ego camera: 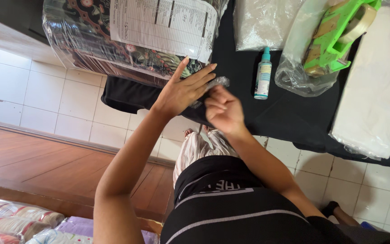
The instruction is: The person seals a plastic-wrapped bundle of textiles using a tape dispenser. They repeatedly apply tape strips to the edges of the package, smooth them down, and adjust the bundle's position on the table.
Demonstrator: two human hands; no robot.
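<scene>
the upper part of the large clear plastic-wrapped bundle of dark floral fabric [113,40] with a white printed paper sheet [163,25] on it is running out of frame, and the small crumpled piece of clear plastic [216,82] is lying half hidden between the hands at the edge of the black-covered bench [290,113]. the left hand [183,90] is lying flat and wide open against the bundle, fingertips touching the plastic piece, while the right hand [224,110] is curling its grip nearly closed, seemingly pinching that piece. a slim white and teal spray bottle [263,74] is lying just beside them, near a green tape dispenser in a clear bag [335,38].

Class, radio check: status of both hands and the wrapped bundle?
Left hand flat on plastic-wrapped bundle. Right hand pinching clear wrap. Spray bottle nearby.

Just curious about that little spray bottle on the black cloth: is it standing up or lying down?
Lying down. The spray bottle shows its whole side, cap to base, flat on the black cloth.
</scene>
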